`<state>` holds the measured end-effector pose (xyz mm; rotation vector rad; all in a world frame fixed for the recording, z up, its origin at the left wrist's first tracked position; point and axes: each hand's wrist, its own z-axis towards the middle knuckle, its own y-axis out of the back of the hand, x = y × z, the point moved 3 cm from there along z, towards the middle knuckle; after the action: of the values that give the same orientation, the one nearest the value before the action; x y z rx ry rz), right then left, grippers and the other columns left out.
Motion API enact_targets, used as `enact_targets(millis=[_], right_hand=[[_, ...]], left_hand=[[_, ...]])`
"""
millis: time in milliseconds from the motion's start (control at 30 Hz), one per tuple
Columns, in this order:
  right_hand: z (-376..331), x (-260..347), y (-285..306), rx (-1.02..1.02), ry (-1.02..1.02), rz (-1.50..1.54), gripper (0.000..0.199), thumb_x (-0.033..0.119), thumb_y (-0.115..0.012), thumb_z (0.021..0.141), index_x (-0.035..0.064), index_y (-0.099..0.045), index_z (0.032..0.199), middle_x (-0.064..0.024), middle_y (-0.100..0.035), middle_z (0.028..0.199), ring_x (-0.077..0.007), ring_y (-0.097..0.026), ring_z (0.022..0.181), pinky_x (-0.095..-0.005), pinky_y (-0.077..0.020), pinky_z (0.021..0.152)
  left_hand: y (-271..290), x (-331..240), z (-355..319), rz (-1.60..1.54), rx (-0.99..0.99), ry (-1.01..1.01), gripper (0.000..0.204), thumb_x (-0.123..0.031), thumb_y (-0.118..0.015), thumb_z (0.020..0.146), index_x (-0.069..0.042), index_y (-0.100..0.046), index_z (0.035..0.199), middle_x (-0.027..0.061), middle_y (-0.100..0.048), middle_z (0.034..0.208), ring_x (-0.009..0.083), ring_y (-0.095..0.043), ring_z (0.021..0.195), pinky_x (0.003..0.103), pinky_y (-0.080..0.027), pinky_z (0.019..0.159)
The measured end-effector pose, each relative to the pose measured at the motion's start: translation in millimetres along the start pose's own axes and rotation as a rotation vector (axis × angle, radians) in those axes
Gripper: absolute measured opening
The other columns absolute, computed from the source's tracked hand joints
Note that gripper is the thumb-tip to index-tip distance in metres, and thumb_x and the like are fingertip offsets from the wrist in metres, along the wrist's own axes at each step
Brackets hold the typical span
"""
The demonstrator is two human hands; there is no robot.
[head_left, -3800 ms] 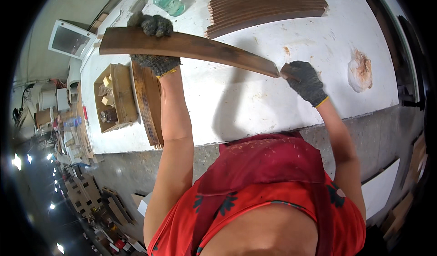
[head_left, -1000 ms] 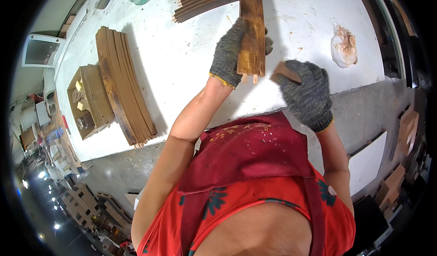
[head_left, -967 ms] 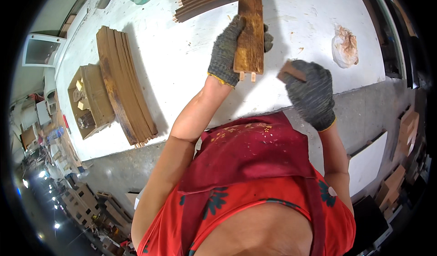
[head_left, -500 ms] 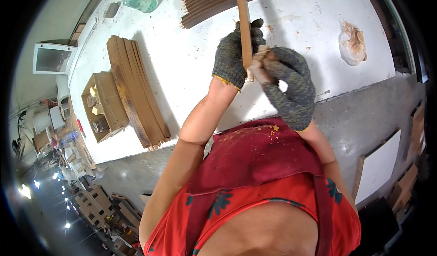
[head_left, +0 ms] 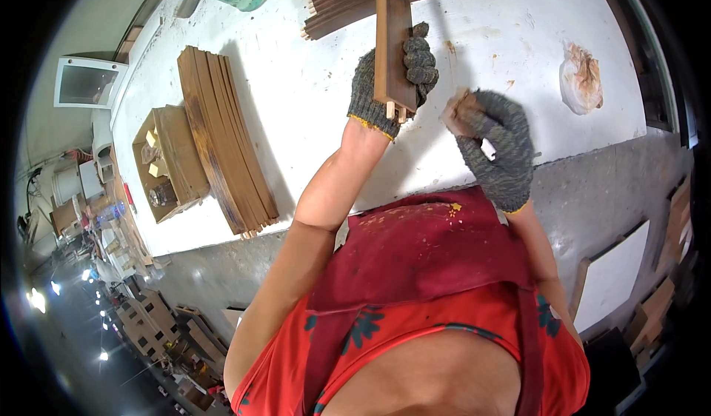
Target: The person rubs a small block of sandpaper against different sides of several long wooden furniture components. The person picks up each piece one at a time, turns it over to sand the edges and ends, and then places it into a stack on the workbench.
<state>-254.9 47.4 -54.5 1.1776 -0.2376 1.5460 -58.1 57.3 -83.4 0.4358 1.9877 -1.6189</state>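
Counter [head_left: 311,90]: white, paint-stained top, grey concrete front edge. Floor [head_left: 615,194]: grey concrete, at 3 o'clock. White panel [head_left: 611,275] leaning at 4 o'clock. White framed window [head_left: 87,83] at 10 o'clock. Cluttered workshop shelving and stacked wood [head_left: 141,320] at 8 o'clock. Bright lamps [head_left: 33,297] at 8 o'clock, near the rim.
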Motion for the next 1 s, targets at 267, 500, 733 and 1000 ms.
enact_targets(millis=[267,500,733,1000], right_hand=[[43,30,-36,0.021,0.332,-0.158,0.035,0.016,-0.074,0.073,0.0208,-0.070,0.107,-0.0102,-0.059,0.118,-0.0299,-0.057,0.103,-0.0421,-0.0468,0.085],[-21,-20,-15,0.285,0.214,-0.448,0.038,0.013,-0.072,0.072,0.0212,-0.069,0.109,-0.0102,-0.059,0.117,-0.0309,-0.057,0.105,-0.0432,-0.0443,0.089],[-53,-61,-5,0.016,-0.113,-0.184,0.043,0.004,-0.075,0.068,0.0157,-0.069,0.109,-0.0126,-0.059,0.116,-0.0326,-0.056,0.106,-0.0424,-0.0461,0.090],[-43,-55,-15,0.072,0.058,-0.214,0.041,-0.002,-0.074,0.071,0.0108,-0.068,0.109,-0.0124,-0.061,0.115,-0.0306,-0.057,0.107,-0.0403,-0.0476,0.090]], left_hand=[[27,18,-5,0.465,0.031,0.077,0.051,-0.035,-0.042,0.100,-0.005,-0.034,0.141,0.0131,-0.047,0.132,0.0243,-0.046,0.121,0.035,-0.038,0.108],[20,19,-2,-0.717,0.053,0.190,0.052,-0.038,-0.029,0.104,0.007,-0.047,0.121,0.0175,-0.062,0.090,0.0314,-0.060,0.090,0.053,-0.039,0.106],[33,-13,-9,-0.693,0.122,0.128,0.064,-0.050,-0.052,0.093,0.001,-0.043,0.131,0.0241,-0.055,0.110,0.0305,-0.063,0.089,0.036,-0.057,0.074],[42,-66,-103,0.216,-0.308,-0.081,0.052,-0.026,-0.064,0.087,0.008,-0.049,0.123,0.0188,-0.060,0.100,0.0125,-0.053,0.065,0.023,-0.040,0.052]])
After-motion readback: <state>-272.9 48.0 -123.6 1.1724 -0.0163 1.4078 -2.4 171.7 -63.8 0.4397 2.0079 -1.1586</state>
